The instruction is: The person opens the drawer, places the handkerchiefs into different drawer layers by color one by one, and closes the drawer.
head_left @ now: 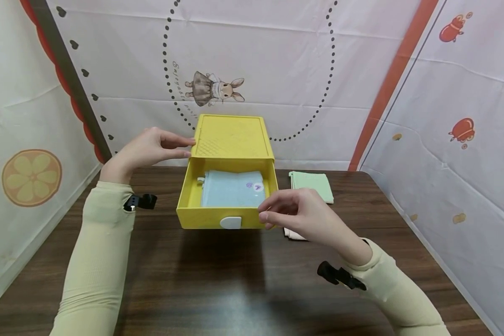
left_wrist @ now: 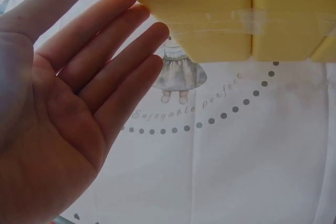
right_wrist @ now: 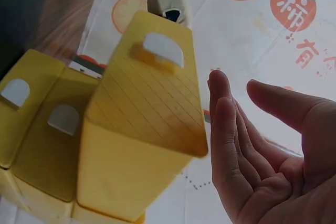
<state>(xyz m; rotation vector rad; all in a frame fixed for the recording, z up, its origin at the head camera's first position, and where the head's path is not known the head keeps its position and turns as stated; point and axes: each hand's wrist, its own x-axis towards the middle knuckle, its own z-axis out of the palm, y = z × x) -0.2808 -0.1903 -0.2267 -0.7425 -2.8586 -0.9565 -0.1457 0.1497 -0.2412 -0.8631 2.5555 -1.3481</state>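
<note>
A yellow drawer cabinet [head_left: 235, 135] stands at the back of the table with its top drawer [head_left: 203, 218] pulled out. Inside lies a folded light-blue cloth [head_left: 228, 189] with a small purple print. My left hand [head_left: 149, 147] is at the cabinet's upper left edge, fingertips right at the side; the left wrist view shows its fingers fairly straight. Beside the drawer's front right corner is my right hand [head_left: 308, 214], its fingers loosely bent and nothing held. The right wrist view shows the drawer's white handle [right_wrist: 164, 49] apart from that hand [right_wrist: 262, 177].
To the right of the cabinet, a folded green cloth [head_left: 312, 184] lies on the dark wooden table [head_left: 218, 294]. A pink cloth [head_left: 293, 234] is partly hidden behind my right hand. Two lower drawers with white handles [right_wrist: 64, 119] are closed. Printed white sheets [head_left: 302, 60] surround the table.
</note>
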